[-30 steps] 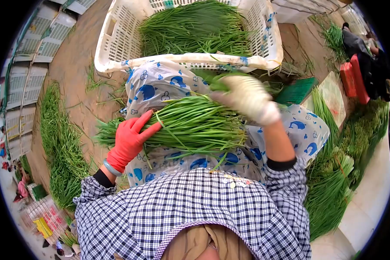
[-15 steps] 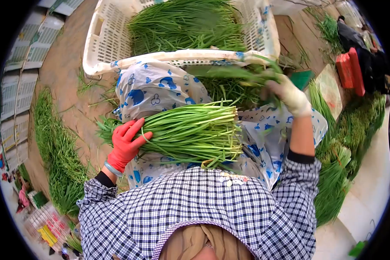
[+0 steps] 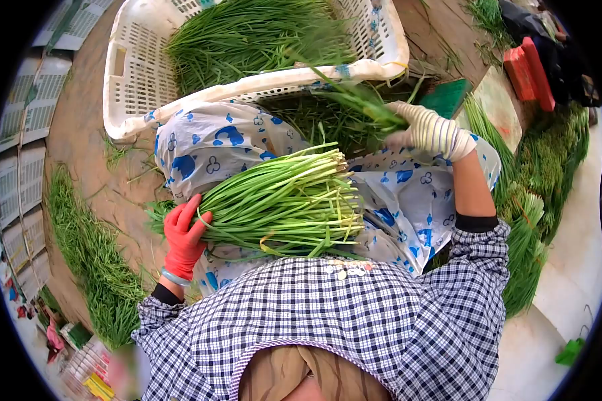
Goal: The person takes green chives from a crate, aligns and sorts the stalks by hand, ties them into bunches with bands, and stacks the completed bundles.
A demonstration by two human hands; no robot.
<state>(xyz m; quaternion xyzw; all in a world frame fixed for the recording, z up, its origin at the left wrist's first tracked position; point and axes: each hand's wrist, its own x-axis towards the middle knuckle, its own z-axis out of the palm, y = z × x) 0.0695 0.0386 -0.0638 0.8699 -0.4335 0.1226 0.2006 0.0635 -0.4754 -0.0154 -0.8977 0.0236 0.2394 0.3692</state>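
A thick bundle of green chives [image 3: 281,200] lies across my lap, its pale cut ends pointing right. My left hand [image 3: 184,234], in a red glove, grips the bundle near its leafy end, with the thumb over the top. My right hand [image 3: 431,130], in a white striped glove, is closed on a small bunch of green chive blades [image 3: 374,113], partly blurred by motion. Under the bundle, a plastic sheet [image 3: 194,137] with blue prints covers my legs. Loose green blades [image 3: 308,123] lie between my knees.
Ahead stands a white plastic crate [image 3: 247,88] holding more chives [image 3: 254,43]. A long heap of greens [image 3: 93,260] lies on the floor at left. Stacked chives [image 3: 525,234] are at right, near a green board [image 3: 446,98] and a red object [image 3: 530,75].
My right hand has turned, with the small bunch still in it. The bundle and my left hand show slightly lower left, and the whole view has shifted a little.
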